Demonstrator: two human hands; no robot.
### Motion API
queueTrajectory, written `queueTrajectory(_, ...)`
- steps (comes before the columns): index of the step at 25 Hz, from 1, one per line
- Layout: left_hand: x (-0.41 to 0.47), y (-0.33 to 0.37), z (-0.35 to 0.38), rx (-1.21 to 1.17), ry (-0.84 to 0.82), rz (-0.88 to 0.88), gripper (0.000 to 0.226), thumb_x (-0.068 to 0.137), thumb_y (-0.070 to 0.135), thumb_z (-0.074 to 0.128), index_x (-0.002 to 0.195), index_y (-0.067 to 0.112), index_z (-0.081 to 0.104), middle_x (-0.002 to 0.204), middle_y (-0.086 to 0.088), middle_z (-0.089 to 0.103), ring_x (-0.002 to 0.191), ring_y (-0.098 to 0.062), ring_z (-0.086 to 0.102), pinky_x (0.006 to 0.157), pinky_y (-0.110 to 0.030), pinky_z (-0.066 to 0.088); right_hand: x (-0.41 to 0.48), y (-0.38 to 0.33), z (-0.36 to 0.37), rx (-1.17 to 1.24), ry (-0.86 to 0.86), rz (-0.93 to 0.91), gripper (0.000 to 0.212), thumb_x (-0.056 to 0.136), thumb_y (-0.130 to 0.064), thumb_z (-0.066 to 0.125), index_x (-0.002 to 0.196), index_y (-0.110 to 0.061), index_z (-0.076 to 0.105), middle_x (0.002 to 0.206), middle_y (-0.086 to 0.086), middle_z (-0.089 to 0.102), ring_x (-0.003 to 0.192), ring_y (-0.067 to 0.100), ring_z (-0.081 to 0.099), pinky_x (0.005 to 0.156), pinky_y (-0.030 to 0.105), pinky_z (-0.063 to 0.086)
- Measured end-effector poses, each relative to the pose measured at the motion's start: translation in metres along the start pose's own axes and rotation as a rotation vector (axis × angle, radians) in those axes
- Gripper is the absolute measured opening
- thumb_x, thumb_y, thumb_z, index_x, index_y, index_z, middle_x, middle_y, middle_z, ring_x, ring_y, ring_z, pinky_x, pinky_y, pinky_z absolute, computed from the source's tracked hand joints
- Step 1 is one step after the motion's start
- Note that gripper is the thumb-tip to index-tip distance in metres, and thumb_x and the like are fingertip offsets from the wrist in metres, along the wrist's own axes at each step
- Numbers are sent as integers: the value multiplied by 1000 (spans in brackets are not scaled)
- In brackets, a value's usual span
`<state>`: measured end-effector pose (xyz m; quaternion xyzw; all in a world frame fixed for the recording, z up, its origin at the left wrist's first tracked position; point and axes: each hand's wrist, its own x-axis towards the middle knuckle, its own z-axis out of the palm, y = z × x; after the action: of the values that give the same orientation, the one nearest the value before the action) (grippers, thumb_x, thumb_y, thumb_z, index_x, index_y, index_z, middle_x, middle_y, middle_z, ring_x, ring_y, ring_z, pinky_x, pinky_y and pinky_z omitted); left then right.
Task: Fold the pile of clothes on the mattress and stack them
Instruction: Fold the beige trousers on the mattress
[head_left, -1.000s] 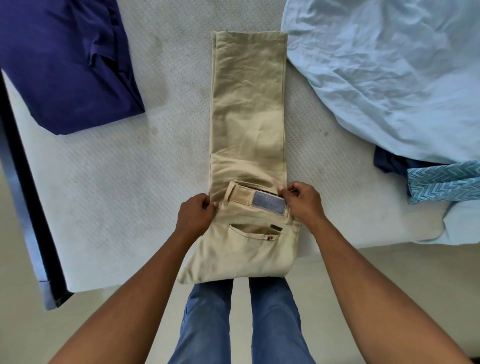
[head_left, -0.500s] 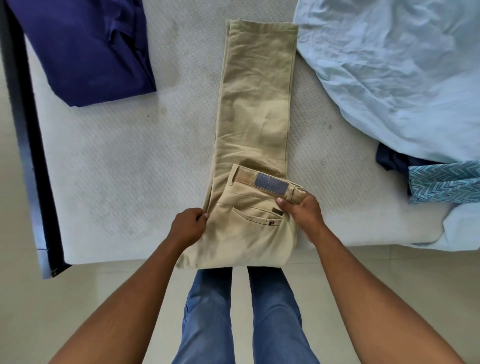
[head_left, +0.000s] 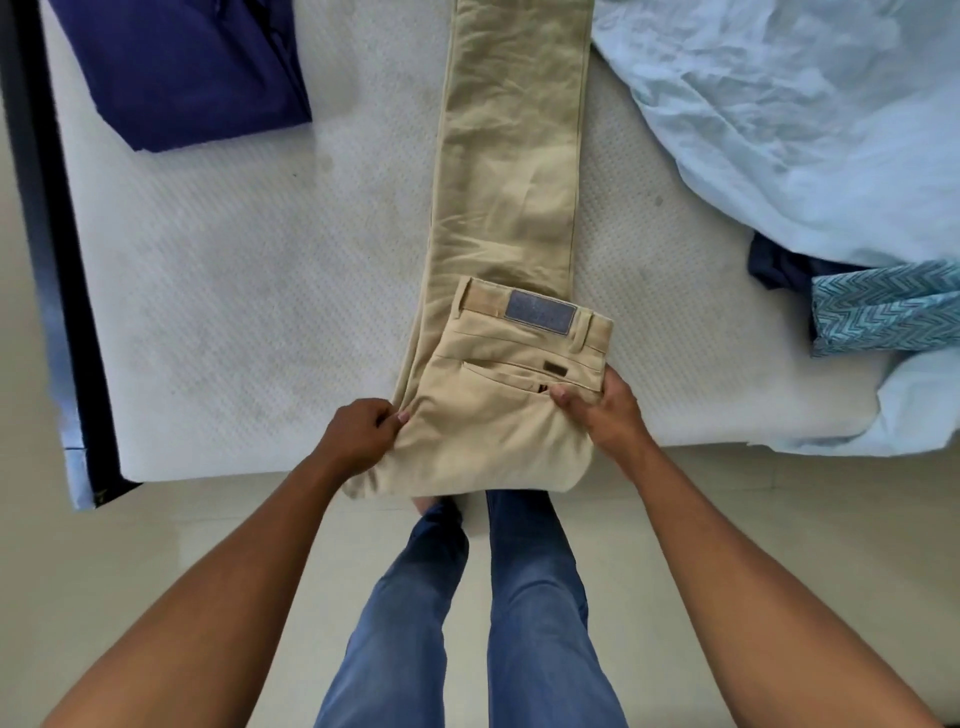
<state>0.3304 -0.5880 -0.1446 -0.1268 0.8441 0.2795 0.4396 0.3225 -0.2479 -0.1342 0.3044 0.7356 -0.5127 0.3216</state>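
Your left hand (head_left: 358, 434) pinches the left edge of the khaki trousers (head_left: 509, 171), fingers curled. Your right hand (head_left: 605, 410) grips the right edge, thumb on top by the back pocket. Half a second ago it was up at the waistband corner; now it's lower. Trousers lie mid-mattress (head_left: 234, 291), waist folded over the legs, near fold overhanging the edge.

Mattress (head_left: 234, 312) — trousers (head_left: 509, 182), navy garment (head_left: 182, 67), blue sheet (head_left: 779, 130)
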Motion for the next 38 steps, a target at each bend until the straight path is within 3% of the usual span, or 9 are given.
queueTrajectory(4,-15,1,13,99,49,-109,30,104,37,54,88,15,65,80,-1,65,79,-23,62,64,-34,46,-11,12,3,-131,100,59,40,89,-45,78,123,-27,66,114,-8,72,109,17,67,95,39,55)
queueTrajectory(7,-19,20,17,213,331,-13,23,101,31,52,104,15,68,93,-2,67,87,-24,64,74,-39,54,-8,6,7,-88,176,27,36,89,-39,79,118,-23,67,108,-9,72,102,13,67,89,33,54)
queueTrajectory(11,4,70,13,-22,328,213,58,93,59,64,134,19,56,120,2,61,110,-17,58,89,-38,51,1,-7,6,-72,296,-35,27,95,-36,72,114,-18,66,103,-7,68,98,14,65,71,19,43)
queueTrajectory(15,20,90,-4,-16,253,122,36,90,45,72,112,17,65,104,-1,66,100,-24,64,78,-36,48,-4,-14,9,-99,383,-94,15,96,-30,71,104,-18,66,107,2,70,99,20,65,73,25,43)
queueTrajectory(20,-1,68,-13,-280,456,116,30,89,41,75,106,19,65,99,5,69,90,-14,66,76,-29,50,-9,-42,23,-45,364,-258,10,99,-30,67,103,-23,64,95,-11,68,87,3,62,70,11,44)
queueTrajectory(24,24,56,-4,-123,268,-55,66,88,59,71,135,14,54,128,-8,62,114,-28,62,84,-37,47,35,-47,29,-65,370,-5,44,94,-45,66,126,-17,60,123,2,66,111,20,64,94,34,51)
queueTrajectory(28,-9,24,28,-93,182,-52,74,85,59,75,136,10,51,127,-7,60,114,-30,61,85,-40,50,-4,1,26,-52,147,103,66,84,-59,77,131,-19,54,123,-4,63,109,17,62,92,34,52)
queueTrajectory(32,-34,-8,31,-196,9,-148,52,90,47,75,128,17,55,120,-4,64,111,-27,61,93,-48,55,-32,58,22,-127,-125,202,51,76,-43,86,120,-24,68,113,-8,73,107,17,68,96,40,57)
queueTrajectory(38,-80,10,-22,-363,-7,-84,47,88,39,77,129,28,56,114,-3,66,101,-23,65,74,-40,56,-75,27,7,69,20,152,39,87,-28,77,121,-17,60,114,5,69,100,23,69,67,38,61)
